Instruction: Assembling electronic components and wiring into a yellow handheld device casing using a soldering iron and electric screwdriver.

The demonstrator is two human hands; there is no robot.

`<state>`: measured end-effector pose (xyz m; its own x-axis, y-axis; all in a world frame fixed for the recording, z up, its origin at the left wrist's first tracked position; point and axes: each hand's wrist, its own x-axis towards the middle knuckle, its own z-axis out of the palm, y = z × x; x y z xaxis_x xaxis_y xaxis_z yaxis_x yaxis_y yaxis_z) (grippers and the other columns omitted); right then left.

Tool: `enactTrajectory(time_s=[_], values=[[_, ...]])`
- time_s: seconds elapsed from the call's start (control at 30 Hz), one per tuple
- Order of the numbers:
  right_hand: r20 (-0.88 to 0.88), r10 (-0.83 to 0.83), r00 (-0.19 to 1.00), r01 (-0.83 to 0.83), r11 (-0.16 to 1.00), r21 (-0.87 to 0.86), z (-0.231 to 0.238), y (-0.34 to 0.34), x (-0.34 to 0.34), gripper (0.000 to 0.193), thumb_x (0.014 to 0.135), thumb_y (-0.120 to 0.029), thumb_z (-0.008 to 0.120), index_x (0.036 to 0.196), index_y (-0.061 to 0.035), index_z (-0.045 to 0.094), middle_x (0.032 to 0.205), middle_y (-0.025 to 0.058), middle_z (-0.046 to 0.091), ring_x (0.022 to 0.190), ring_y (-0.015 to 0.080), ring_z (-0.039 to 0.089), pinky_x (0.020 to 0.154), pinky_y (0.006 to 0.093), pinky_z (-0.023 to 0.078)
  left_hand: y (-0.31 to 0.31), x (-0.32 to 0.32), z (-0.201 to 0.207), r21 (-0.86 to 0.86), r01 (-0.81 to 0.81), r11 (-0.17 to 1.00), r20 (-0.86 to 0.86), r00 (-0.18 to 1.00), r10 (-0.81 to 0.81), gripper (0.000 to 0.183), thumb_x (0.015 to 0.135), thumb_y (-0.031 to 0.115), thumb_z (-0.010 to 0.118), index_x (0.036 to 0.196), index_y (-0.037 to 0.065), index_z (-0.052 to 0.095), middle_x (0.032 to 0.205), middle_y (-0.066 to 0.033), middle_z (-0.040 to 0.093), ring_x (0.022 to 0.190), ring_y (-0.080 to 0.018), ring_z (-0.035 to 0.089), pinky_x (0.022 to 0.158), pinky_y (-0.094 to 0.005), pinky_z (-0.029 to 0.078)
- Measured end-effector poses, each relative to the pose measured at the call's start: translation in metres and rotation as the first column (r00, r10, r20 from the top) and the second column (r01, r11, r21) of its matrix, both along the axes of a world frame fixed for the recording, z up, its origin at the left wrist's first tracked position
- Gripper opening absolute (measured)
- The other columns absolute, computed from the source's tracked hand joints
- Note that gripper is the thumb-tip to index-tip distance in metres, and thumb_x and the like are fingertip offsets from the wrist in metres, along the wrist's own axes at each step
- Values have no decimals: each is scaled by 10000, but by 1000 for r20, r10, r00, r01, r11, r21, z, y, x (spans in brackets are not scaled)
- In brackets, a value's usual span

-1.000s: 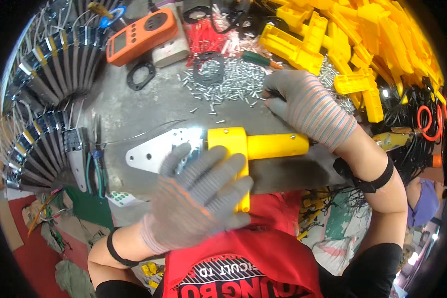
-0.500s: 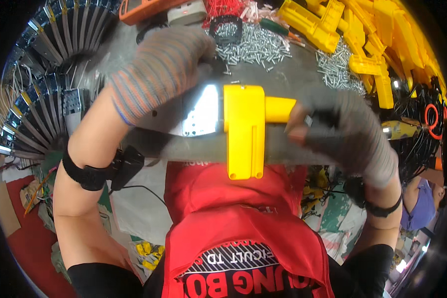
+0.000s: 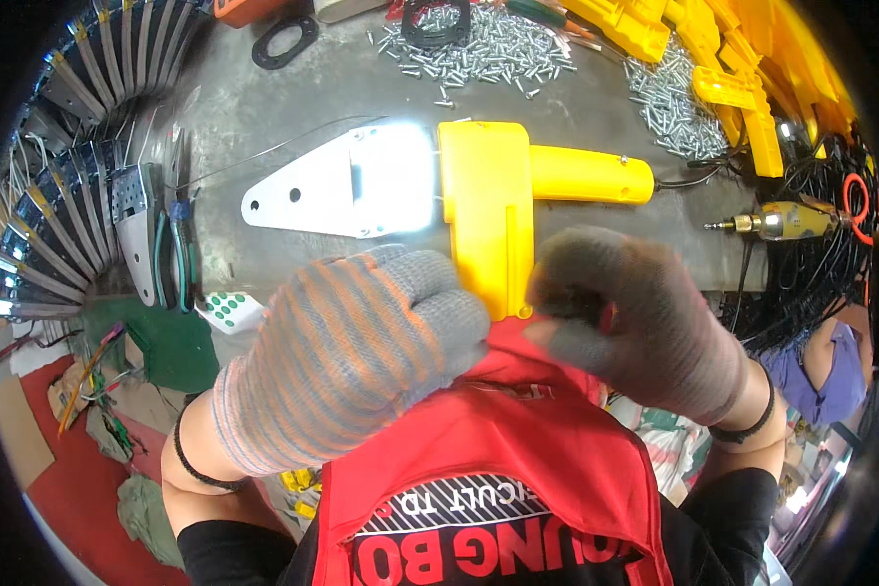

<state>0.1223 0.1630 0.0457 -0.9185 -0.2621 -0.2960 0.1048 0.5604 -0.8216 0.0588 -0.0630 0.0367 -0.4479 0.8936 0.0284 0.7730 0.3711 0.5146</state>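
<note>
A yellow plastic tool housing (image 3: 486, 225) lies on the grey table, its handle (image 3: 596, 176) pointing right. From its left side a tapered metal plate (image 3: 313, 190) with holes sticks out, brightly lit near the housing. My left hand (image 3: 361, 342), in a striped grey-and-orange glove, is closed beside the housing's near end. Its fingers are bent together, and whatever they might hold is hidden. Right of that same end, my gloved right hand (image 3: 649, 322) is curled, thumb toward fingers and somewhat blurred. I cannot make out anything between its fingertips.
Loose screws (image 3: 488, 54) lie in piles at the back, with a black ring-shaped part (image 3: 285, 42) to their left. Yellow housing parts (image 3: 742, 98) heap up far right. A screwdriver tool (image 3: 776, 222) lies on the right. Pliers (image 3: 179, 230) and stacked metal plates (image 3: 59, 225) are left.
My left hand has come from the far left of the table to the housing's near end. My right hand has left the handle and moved nearer to me. The view has shifted.
</note>
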Motion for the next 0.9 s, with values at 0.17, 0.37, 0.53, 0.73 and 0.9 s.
enactTrajectory(time_s=[0.17, 0.37, 0.53, 0.73, 0.9], values=[[-30, -128, 991, 124, 986, -115, -1, 29, 10, 184, 792, 3, 619, 970, -10, 665, 846, 31, 662, 730, 97, 612, 622, 234, 480, 6, 0, -8, 54, -7, 999, 54, 999, 4, 275, 672, 216, 800, 870, 103, 646, 851, -67, 616, 780, -281, 630, 657, -396, 484], [-20, -532, 847, 532, 843, 84, -4, 53, 27, 155, 797, 20, 591, 932, 10, 666, 845, 73, 654, 756, 124, 627, 684, 256, 497, 20, -14, -5, 122, -8, 993, -196, 980, 32, 518, 603, 331, 827, 1063, 147, 673, 1221, -128, 577, 1143, -398, 531, 900, -486, 466], [-203, -311, 928, 351, 915, 199, -6, 64, 22, 136, 799, -4, 620, 932, 8, 651, 837, 93, 625, 741, 184, 622, 669, 291, 487, 31, -14, -40, -25, 85, 996, -353, 931, -88, 574, 597, 475, 774, 1112, 251, 661, 1387, -124, 477, 1277, -458, 422, 994, -583, 378], [-385, -31, 922, 216, 868, 447, -15, 53, 4, 164, 778, -101, 708, 879, -47, 590, 781, 132, 571, 706, 357, 585, 612, 392, 477, 30, -13, -43, -54, 77, 996, -375, 923, -92, 482, 623, 453, 770, 1046, 240, 677, 1352, -116, 510, 1249, -422, 447, 1010, -578, 368], [-487, 183, 854, 141, 820, 554, -35, 60, -12, 175, 809, -122, 630, 936, -79, 518, 782, 111, 524, 682, 329, 597, 558, 418, 498, 31, -15, -45, -12, 69, 998, -364, 929, -69, 476, 649, 500, 750, 1042, 242, 679, 1332, -120, 523, 1241, -412, 452, 1020, -581, 350]])
